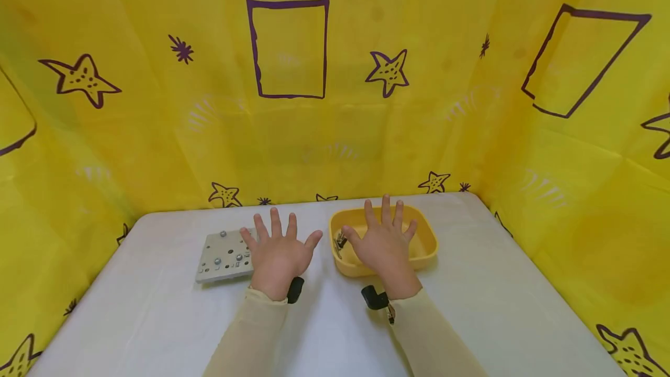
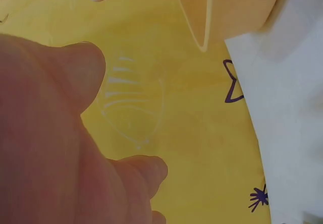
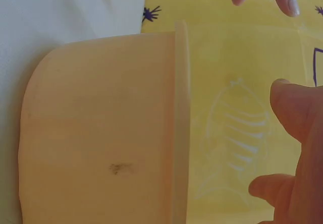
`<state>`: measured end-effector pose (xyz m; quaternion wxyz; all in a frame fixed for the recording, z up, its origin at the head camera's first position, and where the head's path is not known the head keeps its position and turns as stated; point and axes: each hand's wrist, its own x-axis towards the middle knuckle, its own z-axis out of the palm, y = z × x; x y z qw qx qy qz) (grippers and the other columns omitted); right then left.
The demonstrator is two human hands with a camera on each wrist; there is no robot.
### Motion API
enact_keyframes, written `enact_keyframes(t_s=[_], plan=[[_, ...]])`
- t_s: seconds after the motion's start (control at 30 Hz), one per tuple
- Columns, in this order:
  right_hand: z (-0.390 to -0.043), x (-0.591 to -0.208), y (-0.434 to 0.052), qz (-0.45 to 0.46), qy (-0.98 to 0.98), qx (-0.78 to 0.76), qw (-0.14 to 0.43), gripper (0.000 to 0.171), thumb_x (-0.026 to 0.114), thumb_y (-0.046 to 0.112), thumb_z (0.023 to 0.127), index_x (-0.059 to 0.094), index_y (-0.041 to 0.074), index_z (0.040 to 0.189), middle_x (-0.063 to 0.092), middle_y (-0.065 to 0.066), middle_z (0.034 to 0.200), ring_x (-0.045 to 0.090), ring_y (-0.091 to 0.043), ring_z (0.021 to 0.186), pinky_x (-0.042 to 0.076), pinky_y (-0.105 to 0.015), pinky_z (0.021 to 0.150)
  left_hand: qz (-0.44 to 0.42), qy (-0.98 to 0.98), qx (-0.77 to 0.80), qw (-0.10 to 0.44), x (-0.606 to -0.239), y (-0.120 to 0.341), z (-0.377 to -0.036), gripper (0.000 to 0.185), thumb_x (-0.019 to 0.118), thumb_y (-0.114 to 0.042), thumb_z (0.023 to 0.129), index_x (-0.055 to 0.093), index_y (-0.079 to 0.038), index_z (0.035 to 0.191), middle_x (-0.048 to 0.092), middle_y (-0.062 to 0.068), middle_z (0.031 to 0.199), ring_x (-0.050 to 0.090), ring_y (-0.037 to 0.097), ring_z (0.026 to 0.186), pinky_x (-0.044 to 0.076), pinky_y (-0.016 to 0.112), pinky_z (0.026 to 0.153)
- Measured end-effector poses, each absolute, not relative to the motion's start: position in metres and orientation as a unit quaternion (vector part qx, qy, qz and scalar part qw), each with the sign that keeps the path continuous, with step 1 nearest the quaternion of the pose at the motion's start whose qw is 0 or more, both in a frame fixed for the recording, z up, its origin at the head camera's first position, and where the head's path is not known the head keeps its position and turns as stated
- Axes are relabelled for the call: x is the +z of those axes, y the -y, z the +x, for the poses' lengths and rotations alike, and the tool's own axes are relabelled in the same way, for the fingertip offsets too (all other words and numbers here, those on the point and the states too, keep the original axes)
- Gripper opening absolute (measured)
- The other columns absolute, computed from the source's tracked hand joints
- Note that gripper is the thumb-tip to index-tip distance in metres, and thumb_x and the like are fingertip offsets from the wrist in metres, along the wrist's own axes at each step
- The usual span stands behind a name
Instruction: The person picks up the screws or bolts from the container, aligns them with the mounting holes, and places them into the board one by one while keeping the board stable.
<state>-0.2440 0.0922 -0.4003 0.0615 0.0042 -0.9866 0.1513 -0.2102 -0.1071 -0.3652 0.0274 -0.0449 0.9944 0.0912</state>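
Both hands are held out over the table with fingers spread and nothing in them. My left hand overlaps the right part of a grey metal plate in the head view. The plate has several holes, and bolts stand on it. My right hand is above a yellow plastic tub, covering part of its inside. Small metal screws lie at the tub's left end. In the right wrist view the tub's outer wall fills the left half, beside the spread fingers.
A white table carries the plate on the left and the tub on the right. Yellow cloth walls with drawn stars rise behind and on both sides. Each wrist wears a small black camera at the sleeve.
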Motion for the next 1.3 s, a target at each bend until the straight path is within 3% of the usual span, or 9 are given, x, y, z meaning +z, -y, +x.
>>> enact_keyframes(t_s=[0.37,0.6,0.9,0.97,1.1,1.3], plan=[[-0.243,-0.398,-0.093,0.003,0.987,0.151,0.060,0.091,0.039,0.077,0.090,0.018,0.023,0.161,-0.011,-0.014,0.164,-0.025,-0.038,0.144,-0.014,-0.071,0.104,-0.043,-0.994,0.091,0.030,-0.362,0.103,-0.209,0.086,0.028,-0.073,0.096,0.023,-0.016,0.160,-0.001,0.023,0.163,-0.012,0.053,0.143,-0.015,0.071,0.104],[-0.244,-0.396,-0.094,0.005,0.988,0.142,0.061,0.094,0.031,0.082,0.088,0.018,0.023,0.161,-0.010,-0.014,0.165,-0.027,-0.037,0.143,-0.011,-0.071,0.105,-0.045,-0.994,0.094,0.034,-0.361,0.103,-0.210,0.086,0.027,-0.073,0.096,0.022,-0.015,0.160,-0.002,0.023,0.163,-0.014,0.052,0.143,-0.017,0.070,0.104],[-0.251,-0.396,-0.099,0.029,0.982,0.172,0.071,0.094,0.037,0.080,0.089,0.020,0.022,0.161,-0.007,-0.014,0.165,-0.016,-0.041,0.146,-0.011,-0.073,0.104,-0.030,-0.990,0.129,0.046,-0.364,0.119,-0.214,0.091,0.024,-0.077,0.094,0.015,-0.017,0.161,-0.008,0.021,0.163,-0.016,0.052,0.142,-0.016,0.071,0.103],[-0.255,-0.393,-0.108,0.047,0.972,0.217,0.071,0.094,0.041,0.079,0.089,0.020,0.021,0.161,-0.004,-0.014,0.165,-0.011,-0.041,0.147,-0.004,-0.075,0.104,-0.013,-0.986,0.162,0.044,-0.366,0.139,-0.216,0.094,0.025,-0.079,0.092,0.011,-0.016,0.161,-0.011,0.021,0.163,-0.018,0.053,0.142,-0.016,0.073,0.102],[-0.265,-0.386,-0.131,0.085,0.915,0.392,0.041,0.089,0.057,0.066,0.091,0.022,0.022,0.161,0.006,-0.012,0.166,0.005,-0.038,0.149,0.012,-0.067,0.111,0.024,-0.971,0.231,0.054,-0.368,0.203,-0.216,0.103,0.038,-0.079,0.090,0.002,-0.012,0.161,-0.016,0.026,0.160,-0.016,0.059,0.138,-0.007,0.078,0.100],[-0.278,-0.390,-0.146,0.113,0.809,0.574,-0.064,0.080,0.072,0.039,0.093,0.028,0.026,0.159,0.026,-0.009,0.161,0.044,-0.040,0.134,0.040,-0.053,0.104,0.036,-0.896,0.428,0.109,-0.400,0.312,-0.209,0.098,0.058,-0.050,0.098,-0.018,-0.029,0.157,-0.028,0.020,0.159,-0.011,0.058,0.140,0.006,0.078,0.101]])
